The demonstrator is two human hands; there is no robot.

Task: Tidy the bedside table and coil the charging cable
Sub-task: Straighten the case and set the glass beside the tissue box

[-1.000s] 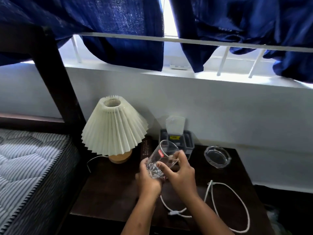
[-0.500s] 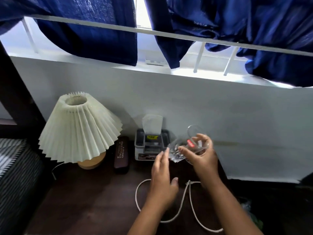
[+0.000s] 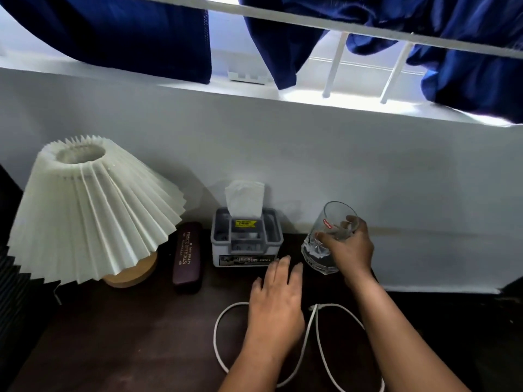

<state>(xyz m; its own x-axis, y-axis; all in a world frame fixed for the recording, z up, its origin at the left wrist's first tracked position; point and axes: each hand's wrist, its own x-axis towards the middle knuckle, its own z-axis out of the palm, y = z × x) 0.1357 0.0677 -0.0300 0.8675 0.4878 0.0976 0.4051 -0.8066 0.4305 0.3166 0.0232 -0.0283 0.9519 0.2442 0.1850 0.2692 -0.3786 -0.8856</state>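
A clear drinking glass (image 3: 325, 241) with a red label is tilted in my right hand (image 3: 351, 247), low over the back right of the dark wooden bedside table (image 3: 135, 335). My left hand (image 3: 276, 304) hovers flat, fingers apart and holding nothing, over the table just in front of the tissue box. A white charging cable (image 3: 314, 329) lies in loose loops on the table under and beside my left hand; part of it is hidden by my arms.
A pleated cream lamp (image 3: 87, 210) on a wooden base stands at the left. Beside it lies a dark spectacle case (image 3: 188, 257), then a grey tissue box (image 3: 246, 239) against the white wall. Blue curtains (image 3: 141, 32) hang above a window ledge.
My right hand has carried the glass from the middle to the right and lowered it near the table's back. My left hand let go of the glass and now hovers over the cable.
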